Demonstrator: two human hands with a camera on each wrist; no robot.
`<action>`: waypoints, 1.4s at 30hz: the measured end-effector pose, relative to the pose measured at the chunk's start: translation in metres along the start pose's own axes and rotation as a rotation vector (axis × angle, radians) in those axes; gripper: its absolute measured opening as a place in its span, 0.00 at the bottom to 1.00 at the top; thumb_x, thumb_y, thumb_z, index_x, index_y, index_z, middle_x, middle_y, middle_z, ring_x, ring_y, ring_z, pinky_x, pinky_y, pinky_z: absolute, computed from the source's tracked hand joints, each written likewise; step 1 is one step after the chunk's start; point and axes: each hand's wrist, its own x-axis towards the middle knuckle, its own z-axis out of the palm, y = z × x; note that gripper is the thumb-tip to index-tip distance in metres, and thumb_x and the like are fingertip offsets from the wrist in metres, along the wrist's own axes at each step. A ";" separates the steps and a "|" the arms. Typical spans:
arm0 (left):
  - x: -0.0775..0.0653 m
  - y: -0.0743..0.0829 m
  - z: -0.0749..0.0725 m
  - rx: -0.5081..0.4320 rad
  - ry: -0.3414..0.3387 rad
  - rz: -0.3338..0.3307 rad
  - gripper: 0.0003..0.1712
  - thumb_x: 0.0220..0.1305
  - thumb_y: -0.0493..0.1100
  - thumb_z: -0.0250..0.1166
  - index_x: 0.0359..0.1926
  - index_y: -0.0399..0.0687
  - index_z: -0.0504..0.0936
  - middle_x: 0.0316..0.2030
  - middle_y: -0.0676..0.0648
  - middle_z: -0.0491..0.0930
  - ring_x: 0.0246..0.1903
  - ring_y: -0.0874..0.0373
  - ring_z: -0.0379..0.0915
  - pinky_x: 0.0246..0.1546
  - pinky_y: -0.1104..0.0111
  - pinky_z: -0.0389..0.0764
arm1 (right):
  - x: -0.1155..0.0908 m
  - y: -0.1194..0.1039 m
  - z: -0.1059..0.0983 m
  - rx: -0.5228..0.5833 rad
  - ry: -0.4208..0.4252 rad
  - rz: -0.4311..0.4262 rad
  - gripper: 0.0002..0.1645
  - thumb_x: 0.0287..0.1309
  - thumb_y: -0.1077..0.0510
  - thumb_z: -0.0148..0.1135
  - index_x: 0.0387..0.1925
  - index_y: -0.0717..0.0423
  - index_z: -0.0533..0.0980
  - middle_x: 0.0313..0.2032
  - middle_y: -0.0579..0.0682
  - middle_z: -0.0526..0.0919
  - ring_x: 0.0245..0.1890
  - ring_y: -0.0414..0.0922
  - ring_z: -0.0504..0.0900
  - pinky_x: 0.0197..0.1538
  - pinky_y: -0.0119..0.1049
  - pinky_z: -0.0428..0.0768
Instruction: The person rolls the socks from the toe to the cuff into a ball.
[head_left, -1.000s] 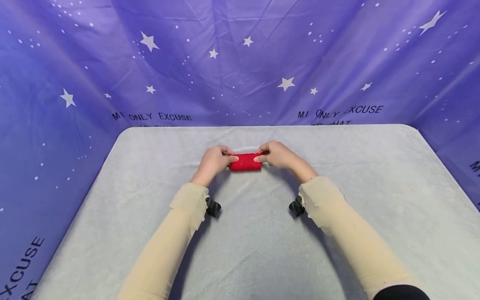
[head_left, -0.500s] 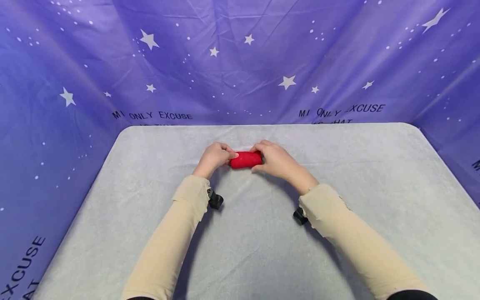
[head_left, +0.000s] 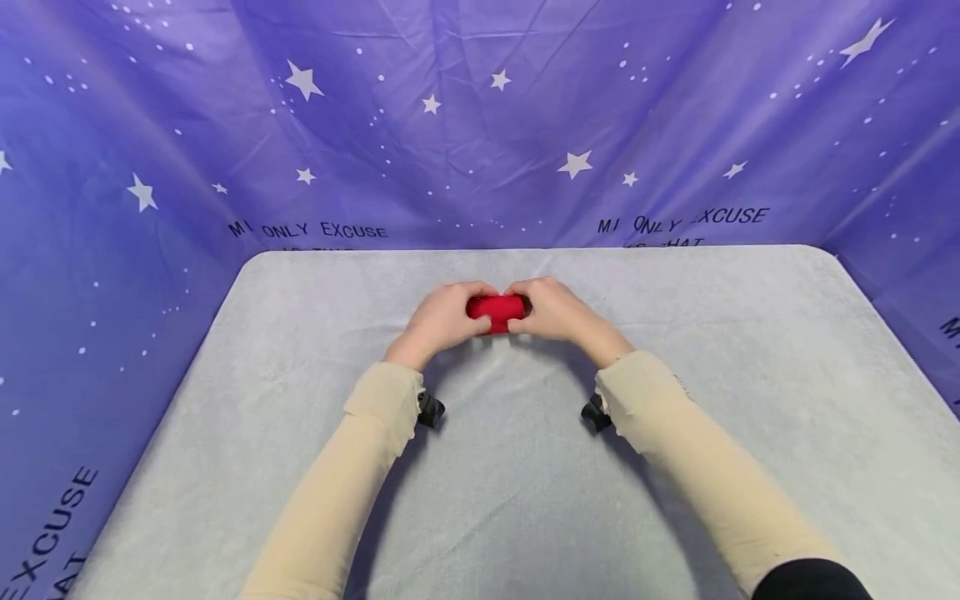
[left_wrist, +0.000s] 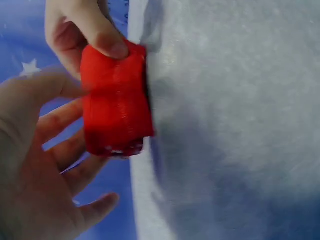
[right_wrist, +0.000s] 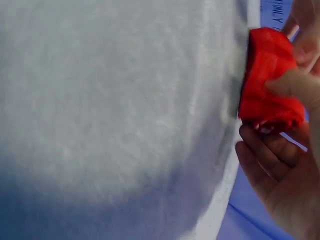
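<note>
**Red roll held between two bare hands above a grey table**

A small red roll, apparently of cloth, sits crosswise between a person's hands, toward the far edge of a grey-covered table. The left hand curves around the roll's left end, and the right hand around its right end. Both grip it the same way: thumb on the near side, fingers on the far side. The hands' fingertips come close together near the middle, leaving the red surface showing between them.

In the left wrist view, the left thumb is blurred across the roll, with the other fingers spread behind and past its end. In the right wrist view, the right thumb presses on the roll while fingers reach beneath its end. Whether the roll touches the table is hard to tell.
</note>
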 end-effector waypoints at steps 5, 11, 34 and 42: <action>-0.009 0.017 0.000 0.084 -0.071 0.095 0.29 0.60 0.50 0.72 0.62 0.55 0.76 0.50 0.49 0.83 0.43 0.53 0.78 0.48 0.59 0.78 | -0.016 -0.002 -0.010 0.062 -0.023 0.013 0.20 0.49 0.52 0.65 0.43 0.59 0.82 0.30 0.51 0.84 0.28 0.43 0.76 0.35 0.34 0.74; -0.019 0.027 0.005 -0.115 -0.125 0.141 0.27 0.59 0.49 0.73 0.58 0.49 0.77 0.45 0.48 0.84 0.42 0.55 0.81 0.44 0.64 0.81 | -0.038 -0.011 -0.024 0.111 -0.039 -0.002 0.17 0.50 0.50 0.65 0.36 0.58 0.81 0.25 0.48 0.79 0.26 0.41 0.72 0.31 0.33 0.71; -0.040 0.021 0.037 -0.857 -0.048 0.138 0.22 0.72 0.36 0.57 0.63 0.34 0.65 0.53 0.32 0.76 0.42 0.61 0.79 0.42 0.71 0.83 | -0.086 -0.016 -0.005 0.838 0.222 -0.016 0.13 0.62 0.70 0.59 0.48 0.75 0.74 0.36 0.40 0.83 0.35 0.36 0.84 0.44 0.38 0.87; -0.046 0.029 0.039 -0.850 -0.068 0.114 0.23 0.77 0.40 0.46 0.67 0.35 0.59 0.60 0.32 0.71 0.51 0.54 0.75 0.50 0.71 0.77 | -0.089 -0.022 -0.001 0.881 0.274 0.011 0.14 0.65 0.71 0.56 0.49 0.78 0.73 0.35 0.37 0.83 0.34 0.35 0.85 0.46 0.39 0.87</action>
